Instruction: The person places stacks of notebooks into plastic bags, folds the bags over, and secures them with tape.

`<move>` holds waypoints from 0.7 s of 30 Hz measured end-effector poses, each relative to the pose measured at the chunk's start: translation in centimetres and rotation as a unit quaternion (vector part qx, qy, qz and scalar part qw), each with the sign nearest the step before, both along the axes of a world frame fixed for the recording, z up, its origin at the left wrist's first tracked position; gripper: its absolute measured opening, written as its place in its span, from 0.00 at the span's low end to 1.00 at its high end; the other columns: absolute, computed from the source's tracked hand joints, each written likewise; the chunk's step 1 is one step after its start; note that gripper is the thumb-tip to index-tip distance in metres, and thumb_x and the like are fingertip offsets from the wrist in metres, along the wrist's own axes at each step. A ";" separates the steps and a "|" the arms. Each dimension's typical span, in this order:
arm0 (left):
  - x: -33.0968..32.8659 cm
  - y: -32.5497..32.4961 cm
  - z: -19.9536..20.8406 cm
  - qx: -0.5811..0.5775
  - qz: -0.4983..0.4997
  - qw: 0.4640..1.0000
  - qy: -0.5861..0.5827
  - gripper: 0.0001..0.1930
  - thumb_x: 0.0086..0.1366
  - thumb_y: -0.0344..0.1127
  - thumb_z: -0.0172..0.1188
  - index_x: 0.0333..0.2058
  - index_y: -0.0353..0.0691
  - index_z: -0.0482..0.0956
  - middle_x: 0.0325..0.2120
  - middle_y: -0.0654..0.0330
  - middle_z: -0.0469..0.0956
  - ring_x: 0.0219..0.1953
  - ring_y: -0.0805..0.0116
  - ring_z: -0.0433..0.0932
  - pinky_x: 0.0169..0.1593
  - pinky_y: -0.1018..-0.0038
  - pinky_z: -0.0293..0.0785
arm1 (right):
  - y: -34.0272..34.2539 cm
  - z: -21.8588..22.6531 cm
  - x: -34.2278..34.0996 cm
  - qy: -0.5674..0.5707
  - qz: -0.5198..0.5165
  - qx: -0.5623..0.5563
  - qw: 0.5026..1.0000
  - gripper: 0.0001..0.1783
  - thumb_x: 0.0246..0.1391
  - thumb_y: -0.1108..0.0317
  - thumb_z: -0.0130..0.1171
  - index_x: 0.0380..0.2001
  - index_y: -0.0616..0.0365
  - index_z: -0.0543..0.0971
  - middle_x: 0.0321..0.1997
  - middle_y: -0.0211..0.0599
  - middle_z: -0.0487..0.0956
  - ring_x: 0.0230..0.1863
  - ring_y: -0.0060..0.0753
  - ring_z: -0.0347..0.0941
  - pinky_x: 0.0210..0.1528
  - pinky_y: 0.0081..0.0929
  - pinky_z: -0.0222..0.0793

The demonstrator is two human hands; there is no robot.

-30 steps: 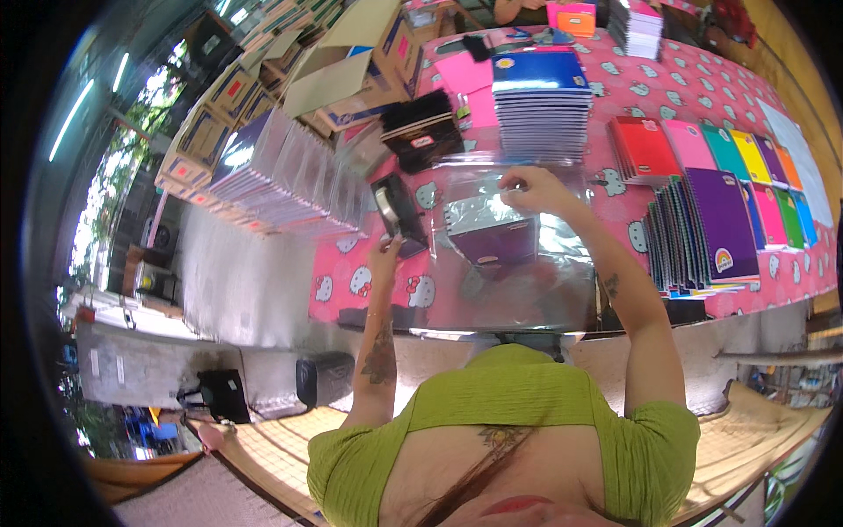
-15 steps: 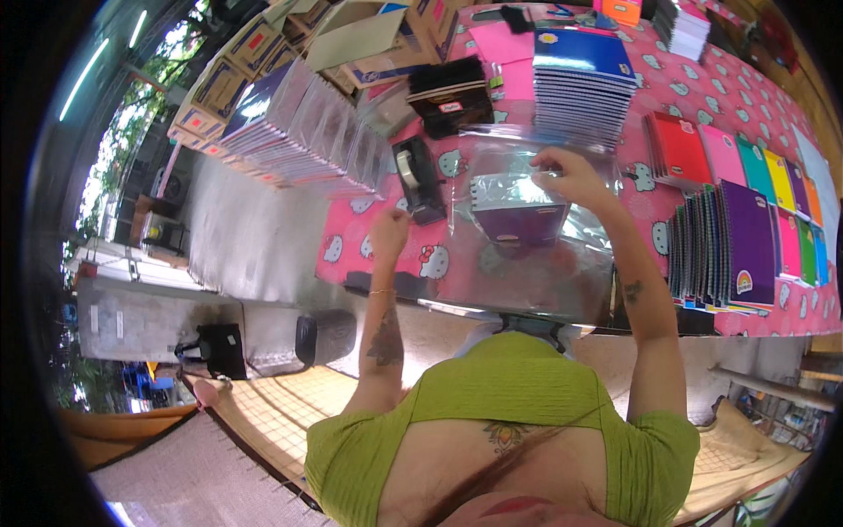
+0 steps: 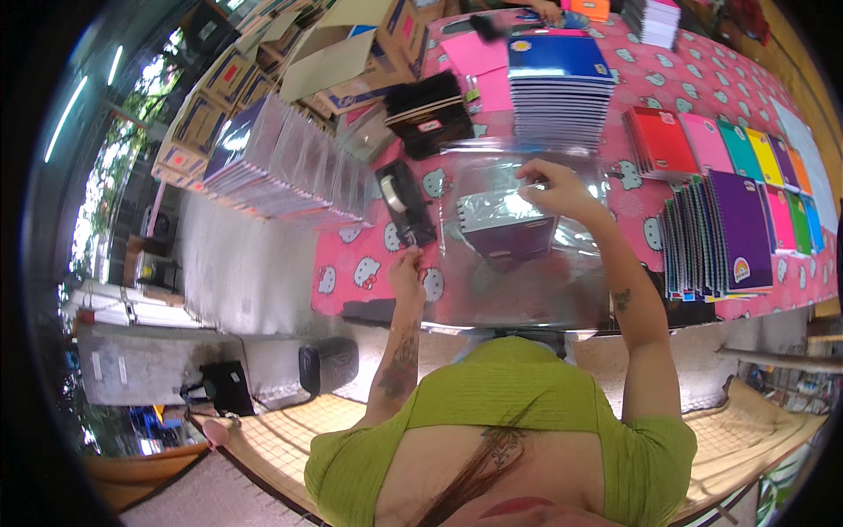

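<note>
A purple spiral notebook (image 3: pixel 509 239) lies in front of me under a large sheet of clear plastic film (image 3: pixel 527 294), which shines with glare. Over its far part, my right hand (image 3: pixel 562 193) rests with bent fingers, thumb and forefinger apart, at the film. My left hand (image 3: pixel 407 274) is pinched closed at the near end of a black tape dispenser (image 3: pixel 402 200) left of the film. Whatever those fingertips hold is too small to make out. The dispenser carries a pale roll of tape.
Blue notebooks (image 3: pixel 562 105) are stacked behind the film. Wrapped notebooks (image 3: pixel 294 167) stand at the left beside cardboard boxes (image 3: pixel 351 61). A black holder (image 3: pixel 428 119) sits behind the dispenser. Purple notebooks (image 3: pixel 742 233) and red ones (image 3: pixel 660 145) occupy the right. Another person's hand (image 3: pixel 549 10) shows at the far edge.
My left hand has moved nearer and right, to the dispenser's near end. My right hand stays over the film, its fingers slightly more apart. The whole view has shifted a little.
</note>
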State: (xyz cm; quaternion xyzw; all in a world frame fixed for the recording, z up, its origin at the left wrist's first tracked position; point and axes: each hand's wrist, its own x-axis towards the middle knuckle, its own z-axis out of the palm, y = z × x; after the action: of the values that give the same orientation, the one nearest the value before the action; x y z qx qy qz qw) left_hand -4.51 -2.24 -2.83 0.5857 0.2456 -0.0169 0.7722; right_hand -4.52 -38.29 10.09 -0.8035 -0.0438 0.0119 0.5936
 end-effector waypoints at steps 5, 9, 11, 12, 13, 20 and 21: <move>2.0 3.4 5.2 0.655 -0.174 0.727 -0.109 0.09 0.58 0.38 0.63 0.31 0.39 0.83 0.25 0.54 0.82 0.28 0.58 0.82 0.32 0.63 0.75 | -0.2 -0.9 0.1 -0.003 0.001 -0.020 1.000 0.20 0.49 0.61 0.67 0.45 0.57 0.79 0.35 0.32 0.78 0.36 0.25 0.73 0.42 0.26 0.70; 1.3 -1.8 16.3 0.605 -0.262 0.708 -0.254 0.09 0.58 0.38 0.62 0.31 0.39 0.83 0.24 0.53 0.81 0.29 0.52 0.82 0.34 0.62 0.76 | 0.3 0.0 -0.2 -0.020 0.001 -0.015 1.000 0.21 0.49 0.61 0.67 0.46 0.56 0.79 0.34 0.32 0.78 0.35 0.26 0.74 0.42 0.27 0.70; 2.9 -6.0 21.8 0.523 -0.416 0.648 -0.365 0.09 0.58 0.39 0.63 0.30 0.39 0.82 0.23 0.55 0.81 0.29 0.53 0.82 0.33 0.64 0.75 | 0.8 0.7 -0.5 -0.010 -0.007 -0.020 1.000 0.21 0.49 0.60 0.67 0.46 0.56 0.79 0.34 0.32 0.78 0.35 0.25 0.73 0.41 0.27 0.70; 4.4 -7.7 23.2 0.509 -0.478 0.576 -0.425 0.10 0.57 0.39 0.65 0.30 0.37 0.82 0.23 0.55 0.80 0.26 0.57 0.80 0.32 0.66 0.73 | 0.9 1.1 -0.6 -0.006 -0.011 -0.022 1.000 0.21 0.49 0.60 0.67 0.46 0.56 0.79 0.34 0.32 0.78 0.35 0.25 0.73 0.41 0.27 0.70; 6.4 -9.9 24.5 0.489 -0.533 0.492 -0.485 0.12 0.57 0.39 0.67 0.30 0.35 0.81 0.22 0.55 0.79 0.23 0.62 0.78 0.30 0.68 0.72 | 0.4 0.1 -0.2 -0.035 -0.005 -0.024 0.999 0.21 0.49 0.61 0.67 0.45 0.57 0.79 0.34 0.32 0.78 0.34 0.25 0.73 0.39 0.26 0.70; 20.4 -15.5 9.1 0.214 -0.843 0.491 -0.043 0.18 0.62 0.50 0.65 0.40 0.41 0.80 0.34 0.68 0.78 0.39 0.77 0.74 0.42 0.72 0.70 | 0.6 -0.6 0.2 -0.051 -0.016 -0.038 0.998 0.22 0.45 0.60 0.68 0.45 0.53 0.78 0.33 0.35 0.79 0.39 0.34 0.75 0.45 0.32 0.70; 21.0 -11.6 4.4 0.086 -0.830 0.550 0.040 0.24 0.65 0.52 0.62 0.50 0.39 0.77 0.45 0.66 0.77 0.48 0.75 0.73 0.52 0.71 0.71 | 1.8 0.7 0.1 -0.073 0.022 -0.081 0.994 0.23 0.51 0.62 0.65 0.50 0.56 0.76 0.37 0.31 0.76 0.38 0.26 0.72 0.43 0.26 0.70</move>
State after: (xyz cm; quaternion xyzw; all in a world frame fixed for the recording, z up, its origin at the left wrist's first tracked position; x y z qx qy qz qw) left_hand 16.54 -13.83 1.53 0.5915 -0.3184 -0.6525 0.3509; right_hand -4.41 -36.45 10.80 -0.8466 -0.1031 -0.0304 0.5213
